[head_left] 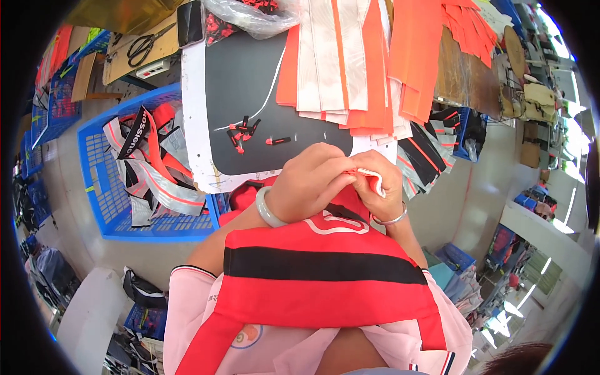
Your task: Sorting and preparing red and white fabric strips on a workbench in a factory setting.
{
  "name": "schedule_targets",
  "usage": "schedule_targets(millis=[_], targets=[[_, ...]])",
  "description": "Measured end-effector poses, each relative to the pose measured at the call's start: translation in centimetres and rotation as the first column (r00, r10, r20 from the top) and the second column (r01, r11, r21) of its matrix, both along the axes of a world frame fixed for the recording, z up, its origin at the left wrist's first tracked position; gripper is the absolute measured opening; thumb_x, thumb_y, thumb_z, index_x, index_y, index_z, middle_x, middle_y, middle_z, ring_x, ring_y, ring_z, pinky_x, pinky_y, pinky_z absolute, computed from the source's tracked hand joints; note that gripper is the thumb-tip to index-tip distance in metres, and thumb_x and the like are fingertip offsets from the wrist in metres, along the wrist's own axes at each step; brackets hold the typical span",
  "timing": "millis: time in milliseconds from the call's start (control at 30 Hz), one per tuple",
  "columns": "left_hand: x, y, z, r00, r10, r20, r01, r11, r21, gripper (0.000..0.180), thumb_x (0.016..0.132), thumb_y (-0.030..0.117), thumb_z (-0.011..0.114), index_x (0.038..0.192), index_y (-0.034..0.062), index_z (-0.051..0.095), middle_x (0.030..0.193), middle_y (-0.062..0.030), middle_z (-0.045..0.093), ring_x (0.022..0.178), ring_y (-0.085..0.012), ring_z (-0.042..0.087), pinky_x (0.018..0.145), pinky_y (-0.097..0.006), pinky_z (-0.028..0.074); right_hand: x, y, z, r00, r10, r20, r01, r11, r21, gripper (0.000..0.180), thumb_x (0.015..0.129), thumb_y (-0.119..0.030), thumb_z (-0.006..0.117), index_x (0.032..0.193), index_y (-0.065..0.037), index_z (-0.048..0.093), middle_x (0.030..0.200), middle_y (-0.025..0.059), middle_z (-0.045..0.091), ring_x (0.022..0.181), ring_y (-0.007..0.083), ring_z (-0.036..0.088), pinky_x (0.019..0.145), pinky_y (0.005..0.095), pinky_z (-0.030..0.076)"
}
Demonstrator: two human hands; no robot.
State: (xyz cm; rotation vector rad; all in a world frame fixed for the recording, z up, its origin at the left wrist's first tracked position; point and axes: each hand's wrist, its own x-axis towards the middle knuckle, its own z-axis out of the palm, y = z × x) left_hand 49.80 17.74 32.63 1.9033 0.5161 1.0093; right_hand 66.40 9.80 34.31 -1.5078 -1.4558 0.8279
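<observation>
Both hands meet at the near edge of the table, over my red apron (325,303) with its black band. My left hand (309,184), with a pale bangle at the wrist, pinches an orange-and-white fabric strip (377,179). Closed on the same strip is my right hand (389,197), which wears a thin metal bangle. The strip looks folded, and the fingers hide most of it. Just beyond the hands, a single red-and-black tab (279,141) lies on the dark mat (244,81). A small pile of similar tabs (242,132) sits to its left.
Long orange and white strips (331,56) are stacked at the table's far right. A clear bag (256,19) of red-and-black pieces and a phone (190,24) lie at the back. Left stands a blue basket (94,181) with striped bands; scissors (142,49) rest on a side board.
</observation>
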Motion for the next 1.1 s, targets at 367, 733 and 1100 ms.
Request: schedule_targets(millis=[367, 733, 1100], targets=[[-0.1, -0.4, -0.5, 0.997, -0.039, 0.070, 0.047, 0.993, -0.109, 0.023, 0.075, 0.000, 0.074, 0.095, 0.0028, 0.064, 0.085, -0.0099, 0.062, 0.077, -0.0250, 0.061, 0.065, -0.032, 0.050, 0.1, -0.2, 1.3, 0.997, -0.009, -0.080, -0.008, 0.977, -0.215, 0.012, 0.081, 0.001, 0.065, 0.093, 0.000, 0.067, 0.089, 0.0097, 0.069, 0.079, 0.0197, 0.065, 0.072, 0.0293, 0.050], [0.4, -0.6, -0.8, 0.995, -0.010, 0.102, 0.027, 0.986, -0.165, 0.022, 0.073, 0.001, 0.076, 0.092, 0.0042, 0.066, 0.082, -0.0090, 0.064, 0.075, -0.0225, 0.063, 0.063, -0.030, 0.050, 0.8, -0.6, 0.8, 0.991, -0.018, -0.133, -0.020, 0.962, -0.273, 0.015, 0.082, 0.001, 0.063, 0.097, 0.000, 0.068, 0.093, 0.0090, 0.069, 0.085, 0.0163, 0.065, 0.077, 0.0283, 0.050], [0.4, -1.1, -0.7, 0.991, -0.044, 0.127, 0.069, 0.978, -0.197, 0.015, 0.079, 0.004, 0.071, 0.090, 0.0064, 0.062, 0.080, -0.0070, 0.062, 0.073, -0.0235, 0.062, 0.061, -0.032, 0.049, 1.6, -1.5, -1.0, 0.955, 0.024, -0.296, -0.081, 0.980, -0.182, 0.018, 0.082, 0.004, 0.062, 0.099, 0.002, 0.065, 0.096, 0.0108, 0.069, 0.089, 0.0179, 0.066, 0.081, 0.0291, 0.050]])
